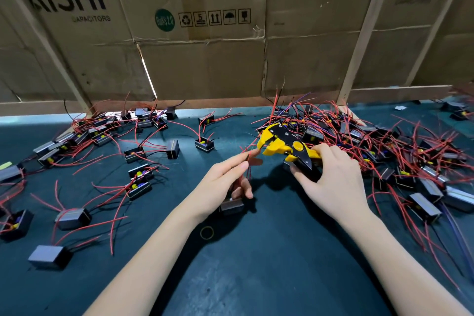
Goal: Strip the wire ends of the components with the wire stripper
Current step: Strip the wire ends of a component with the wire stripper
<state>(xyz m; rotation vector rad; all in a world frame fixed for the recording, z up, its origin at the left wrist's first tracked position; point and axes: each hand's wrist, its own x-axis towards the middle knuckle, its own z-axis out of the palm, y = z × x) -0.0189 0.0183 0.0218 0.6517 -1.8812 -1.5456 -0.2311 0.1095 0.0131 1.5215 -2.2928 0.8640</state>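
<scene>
My right hand (331, 177) grips the handles of a yellow and black wire stripper (284, 145), whose jaws point left. My left hand (225, 182) pinches the red wires (246, 154) of a small black box component (230, 206) that hangs below the fingers, just above the mat. The wire tips stand right at the stripper's jaws. Whether the tips are inside the jaws is unclear.
A dense heap of black components with red wires (372, 141) lies to the right. Several scattered components (138, 154) lie to the left on the dark green mat (256, 264). A yellow rubber band (206, 232) rests near my left wrist. Cardboard panels (200, 33) wall off the back.
</scene>
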